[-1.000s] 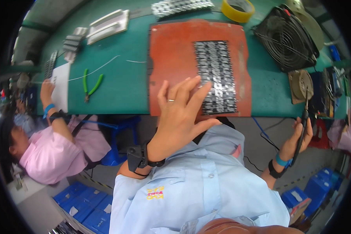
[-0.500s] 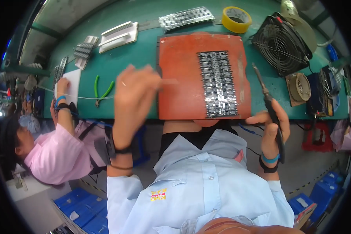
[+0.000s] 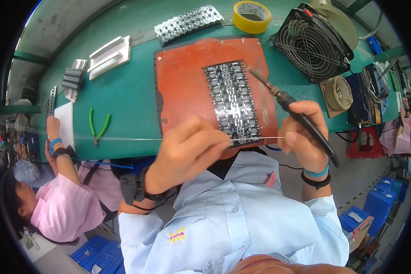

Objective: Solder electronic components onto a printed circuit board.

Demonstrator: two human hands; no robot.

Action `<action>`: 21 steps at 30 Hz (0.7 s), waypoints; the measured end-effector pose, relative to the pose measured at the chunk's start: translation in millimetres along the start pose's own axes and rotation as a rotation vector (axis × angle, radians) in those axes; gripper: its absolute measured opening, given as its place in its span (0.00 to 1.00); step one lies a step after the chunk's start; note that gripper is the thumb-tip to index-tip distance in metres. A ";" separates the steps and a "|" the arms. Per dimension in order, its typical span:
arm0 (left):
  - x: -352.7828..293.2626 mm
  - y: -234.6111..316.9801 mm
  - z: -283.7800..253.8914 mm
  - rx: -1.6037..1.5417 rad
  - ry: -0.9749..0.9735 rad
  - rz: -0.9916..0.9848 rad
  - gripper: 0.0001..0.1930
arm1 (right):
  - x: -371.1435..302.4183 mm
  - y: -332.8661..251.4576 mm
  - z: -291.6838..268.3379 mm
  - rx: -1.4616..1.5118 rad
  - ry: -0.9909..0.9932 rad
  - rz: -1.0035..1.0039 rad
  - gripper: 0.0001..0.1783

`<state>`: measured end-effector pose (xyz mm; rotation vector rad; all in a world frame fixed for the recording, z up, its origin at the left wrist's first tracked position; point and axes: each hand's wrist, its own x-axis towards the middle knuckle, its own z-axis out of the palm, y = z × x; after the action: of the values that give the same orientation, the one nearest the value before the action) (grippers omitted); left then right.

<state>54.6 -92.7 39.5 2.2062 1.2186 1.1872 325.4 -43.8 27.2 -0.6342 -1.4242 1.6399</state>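
One thin wire point(image 3: 265, 138) runs between your left hand point(image 3: 182, 148) and right hand point(image 3: 307, 137), across the near end of a circuit-board panel point(image 3: 231, 98).
Left fingers pinch the wire; right fingers pinch its right end and grip a soldering iron point(image 3: 303, 118), tip pointing far left. The panel lies on a red plate point(image 3: 181, 86).

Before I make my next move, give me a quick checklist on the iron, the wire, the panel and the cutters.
1. Soldering iron gripped: ok, in the right hand.
2. Thin wire in hand: ok, the left hand pinches it and its end reaches the right hand.
3. Circuit panel on the red board: ok.
4. Iron's tip clear of the panel: cannot tell; it shows beside the upper right edge, height unclear.
5. Iron hot: cannot tell.
6. Green cutters off the board: ok, left of it.
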 end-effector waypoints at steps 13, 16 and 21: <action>59.6 -96.3 -8.9 0.173 -0.006 -0.142 0.04 | 20.5 7.2 -32.5 -0.679 0.102 -0.322 0.28; 55.9 -91.5 -12.8 0.207 -0.043 -0.152 0.03 | 25.6 6.3 -37.4 -0.672 0.114 -0.308 0.29; 50.8 -80.6 -29.2 0.189 0.050 -0.229 0.05 | 34.8 7.0 -40.9 -0.581 0.129 -0.310 0.27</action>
<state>3.0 -7.9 30.7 2.1037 1.6145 1.0803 339.2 7.5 16.6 -0.7749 -1.8091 0.9234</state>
